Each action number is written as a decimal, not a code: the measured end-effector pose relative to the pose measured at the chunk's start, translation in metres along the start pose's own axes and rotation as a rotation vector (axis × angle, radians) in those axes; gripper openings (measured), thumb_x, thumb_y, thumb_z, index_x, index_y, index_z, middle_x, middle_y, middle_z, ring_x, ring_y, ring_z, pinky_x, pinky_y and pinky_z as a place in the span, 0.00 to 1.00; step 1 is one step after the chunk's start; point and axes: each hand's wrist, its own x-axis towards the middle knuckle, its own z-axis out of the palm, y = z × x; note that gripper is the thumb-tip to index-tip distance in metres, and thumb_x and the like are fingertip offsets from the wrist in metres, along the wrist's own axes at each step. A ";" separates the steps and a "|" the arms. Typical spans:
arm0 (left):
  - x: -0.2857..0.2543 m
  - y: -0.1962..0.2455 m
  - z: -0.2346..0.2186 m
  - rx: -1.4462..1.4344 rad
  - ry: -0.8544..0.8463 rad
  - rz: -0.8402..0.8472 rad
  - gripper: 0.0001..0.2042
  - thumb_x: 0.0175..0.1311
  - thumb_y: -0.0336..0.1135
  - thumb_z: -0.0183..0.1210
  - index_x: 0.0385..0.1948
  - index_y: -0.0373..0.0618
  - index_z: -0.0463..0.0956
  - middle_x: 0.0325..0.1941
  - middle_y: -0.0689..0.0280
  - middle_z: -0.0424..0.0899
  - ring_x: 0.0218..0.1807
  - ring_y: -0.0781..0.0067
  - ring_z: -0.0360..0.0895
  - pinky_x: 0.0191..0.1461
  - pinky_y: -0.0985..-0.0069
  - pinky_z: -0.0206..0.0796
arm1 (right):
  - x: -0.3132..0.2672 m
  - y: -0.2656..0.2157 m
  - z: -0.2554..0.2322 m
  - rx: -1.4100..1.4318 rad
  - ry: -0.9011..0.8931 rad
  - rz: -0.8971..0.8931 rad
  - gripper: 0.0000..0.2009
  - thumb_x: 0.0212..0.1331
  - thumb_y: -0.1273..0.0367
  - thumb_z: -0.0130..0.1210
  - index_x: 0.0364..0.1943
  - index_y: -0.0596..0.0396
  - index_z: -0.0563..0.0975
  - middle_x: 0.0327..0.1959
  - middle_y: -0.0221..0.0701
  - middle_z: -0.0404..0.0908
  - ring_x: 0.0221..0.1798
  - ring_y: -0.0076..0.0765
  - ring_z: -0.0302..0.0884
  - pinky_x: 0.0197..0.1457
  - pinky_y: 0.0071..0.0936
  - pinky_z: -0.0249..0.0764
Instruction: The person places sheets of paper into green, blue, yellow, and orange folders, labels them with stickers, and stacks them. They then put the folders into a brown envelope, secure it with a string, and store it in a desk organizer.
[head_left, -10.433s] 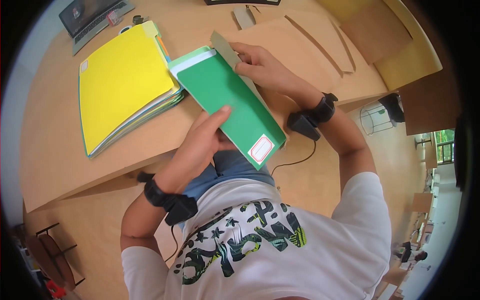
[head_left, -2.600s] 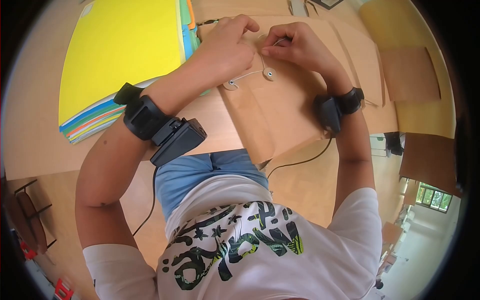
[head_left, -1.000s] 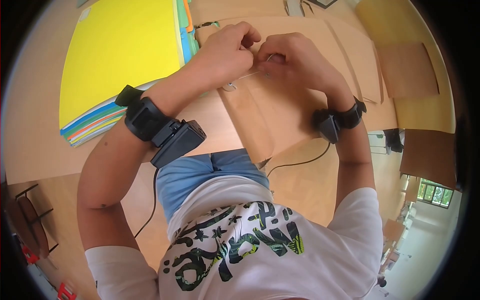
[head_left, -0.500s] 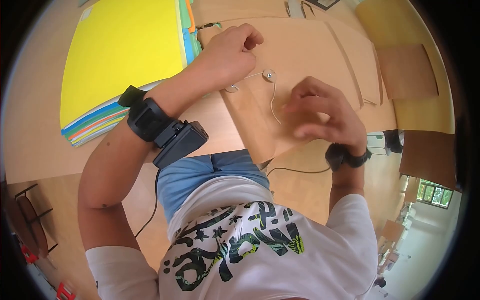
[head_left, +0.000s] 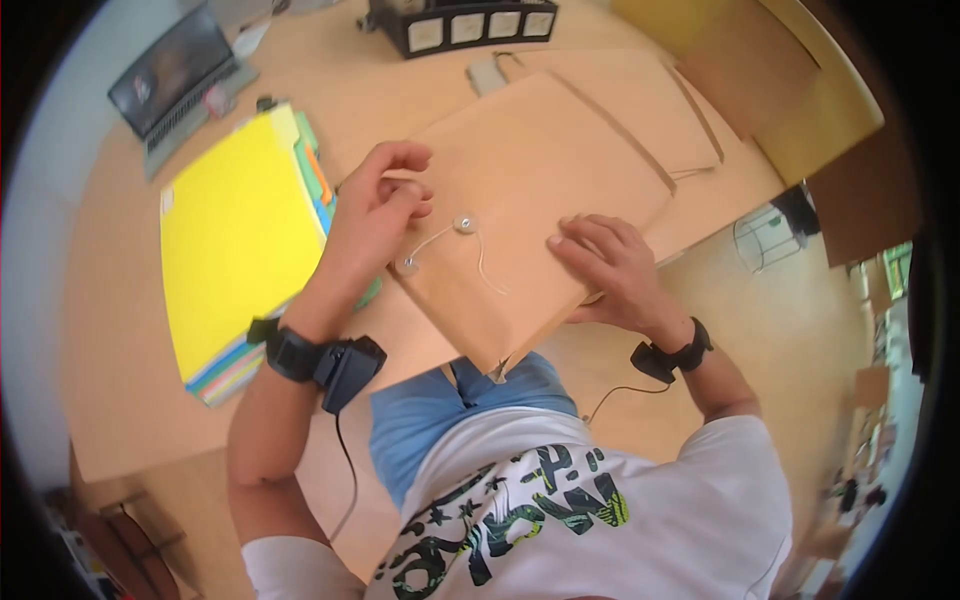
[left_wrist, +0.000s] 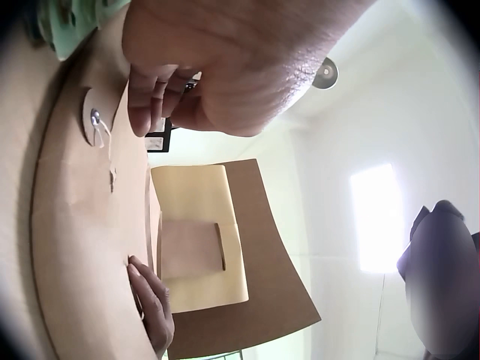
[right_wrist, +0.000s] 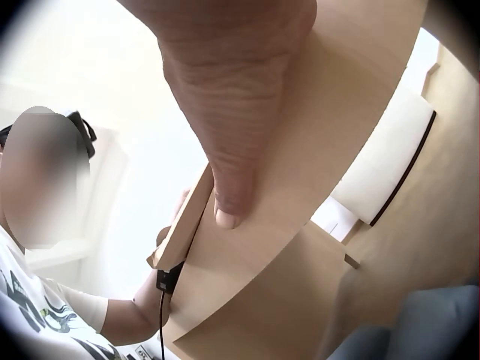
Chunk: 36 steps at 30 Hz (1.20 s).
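A brown paper envelope (head_left: 545,165) lies at the table's front edge. Thin string joins its two round buttons (head_left: 464,224) (head_left: 407,264), and a loose end (head_left: 484,265) trails over the paper. My left hand (head_left: 375,220) hovers by the envelope's left side, fingers loosely bent and nothing visible in them. My right hand (head_left: 618,272) grips the near right edge, fingers on top; in the right wrist view the thumb (right_wrist: 234,199) reaches under the envelope (right_wrist: 187,217). The left wrist view shows one button (left_wrist: 94,117) beside my left hand (left_wrist: 217,67).
Left of the envelope is a stack of folders with a yellow one (head_left: 240,220) on top. A laptop (head_left: 180,85) stands behind it, and a black organizer (head_left: 465,30) at the back. More brown envelopes (head_left: 650,110) lie behind to the right, near a yellowish panel (head_left: 810,90).
The green folder held earlier is out of sight. My right hand has let go of the string and come to the envelope's right edge. The left has moved back from the buttons; the head view has shifted.
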 end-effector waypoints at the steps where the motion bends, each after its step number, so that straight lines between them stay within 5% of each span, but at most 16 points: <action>1: 0.001 0.003 -0.002 0.006 0.018 0.046 0.14 0.62 0.26 0.47 0.50 0.40 0.69 0.49 0.65 0.73 0.43 0.78 0.73 0.49 0.80 0.68 | 0.001 -0.003 0.001 0.020 0.012 -0.023 0.36 0.37 0.46 0.63 0.53 0.47 0.73 0.53 0.33 0.72 0.55 0.44 0.69 0.55 0.40 0.66; 8: -0.005 0.013 0.002 0.238 -0.149 0.208 0.14 0.63 0.28 0.52 0.50 0.40 0.70 0.49 0.66 0.74 0.48 0.76 0.71 0.56 0.76 0.63 | 0.004 -0.014 0.016 -0.007 0.184 -0.253 0.28 0.40 0.56 0.61 0.48 0.52 0.75 0.47 0.33 0.76 0.46 0.37 0.75 0.46 0.32 0.72; 9: -0.005 0.014 0.006 0.223 -0.176 0.201 0.14 0.63 0.28 0.52 0.50 0.40 0.70 0.48 0.66 0.74 0.48 0.76 0.72 0.57 0.76 0.63 | 0.004 -0.015 0.015 -0.022 0.255 -0.297 0.23 0.44 0.62 0.59 0.48 0.52 0.76 0.44 0.33 0.77 0.42 0.35 0.77 0.38 0.28 0.73; 12: -0.003 0.018 0.008 0.261 -0.077 0.288 0.13 0.64 0.30 0.52 0.50 0.41 0.70 0.49 0.66 0.74 0.51 0.76 0.70 0.58 0.76 0.60 | 0.005 -0.009 0.006 -0.065 0.323 -0.357 0.20 0.42 0.64 0.59 0.43 0.53 0.77 0.40 0.31 0.79 0.39 0.33 0.77 0.39 0.27 0.73; 15: -0.009 0.028 0.000 0.298 0.168 0.568 0.13 0.65 0.28 0.51 0.51 0.40 0.69 0.50 0.66 0.74 0.51 0.75 0.71 0.58 0.76 0.60 | 0.015 0.010 -0.018 -0.031 0.411 -0.299 0.15 0.41 0.70 0.58 0.39 0.55 0.78 0.33 0.32 0.79 0.32 0.35 0.77 0.32 0.27 0.73; 18: -0.008 0.044 -0.011 0.263 0.453 0.790 0.13 0.65 0.26 0.48 0.51 0.39 0.68 0.49 0.64 0.74 0.52 0.74 0.70 0.59 0.75 0.60 | 0.041 0.031 -0.060 0.078 0.761 -0.143 0.09 0.39 0.76 0.59 0.30 0.59 0.78 0.23 0.34 0.75 0.25 0.42 0.74 0.27 0.29 0.70; 19: -0.007 0.044 -0.015 0.218 0.490 0.784 0.13 0.65 0.26 0.48 0.51 0.39 0.68 0.49 0.63 0.74 0.52 0.73 0.69 0.60 0.75 0.60 | 0.042 0.039 -0.074 0.124 0.825 0.022 0.04 0.48 0.75 0.58 0.26 0.60 0.76 0.21 0.33 0.72 0.22 0.39 0.69 0.25 0.27 0.66; 20: -0.005 0.042 -0.020 0.236 0.480 0.752 0.13 0.65 0.26 0.48 0.51 0.39 0.68 0.49 0.63 0.74 0.52 0.73 0.69 0.60 0.75 0.59 | 0.048 0.050 -0.089 0.099 0.924 0.082 0.10 0.58 0.68 0.57 0.25 0.61 0.74 0.19 0.29 0.68 0.21 0.29 0.65 0.24 0.26 0.62; 21: -0.002 0.037 -0.026 0.253 0.470 0.719 0.13 0.65 0.26 0.48 0.51 0.39 0.68 0.49 0.64 0.74 0.53 0.73 0.69 0.60 0.75 0.59 | 0.055 0.055 -0.104 0.244 1.012 0.353 0.15 0.62 0.61 0.55 0.24 0.58 0.74 0.16 0.23 0.66 0.21 0.18 0.61 0.22 0.22 0.58; 23: 0.003 0.025 -0.028 0.267 0.433 0.652 0.14 0.64 0.27 0.49 0.51 0.40 0.68 0.48 0.64 0.74 0.52 0.73 0.69 0.59 0.75 0.60 | 0.065 0.079 -0.125 0.714 1.102 0.561 0.18 0.62 0.56 0.55 0.24 0.55 0.74 0.16 0.18 0.65 0.20 0.12 0.59 0.21 0.18 0.55; 26: 0.005 0.017 -0.025 0.275 0.365 0.525 0.15 0.64 0.29 0.51 0.52 0.41 0.68 0.47 0.65 0.74 0.50 0.76 0.69 0.57 0.76 0.61 | 0.069 0.107 -0.113 0.883 1.199 0.574 0.14 0.60 0.58 0.58 0.27 0.53 0.75 0.18 0.16 0.68 0.19 0.11 0.60 0.20 0.15 0.55; 32: 0.003 0.013 -0.019 0.340 0.278 0.479 0.14 0.63 0.29 0.50 0.50 0.43 0.69 0.45 0.65 0.75 0.47 0.74 0.72 0.52 0.75 0.64 | 0.052 0.091 -0.064 0.805 0.864 0.563 0.11 0.56 0.64 0.61 0.39 0.55 0.77 0.27 0.21 0.76 0.25 0.15 0.70 0.27 0.16 0.67; 36: -0.001 0.008 -0.010 0.313 0.163 0.432 0.13 0.63 0.27 0.50 0.49 0.42 0.70 0.44 0.65 0.75 0.46 0.74 0.72 0.52 0.76 0.64 | 0.047 0.103 -0.072 0.920 0.845 0.598 0.13 0.56 0.66 0.62 0.41 0.57 0.77 0.34 0.25 0.79 0.32 0.19 0.75 0.34 0.19 0.72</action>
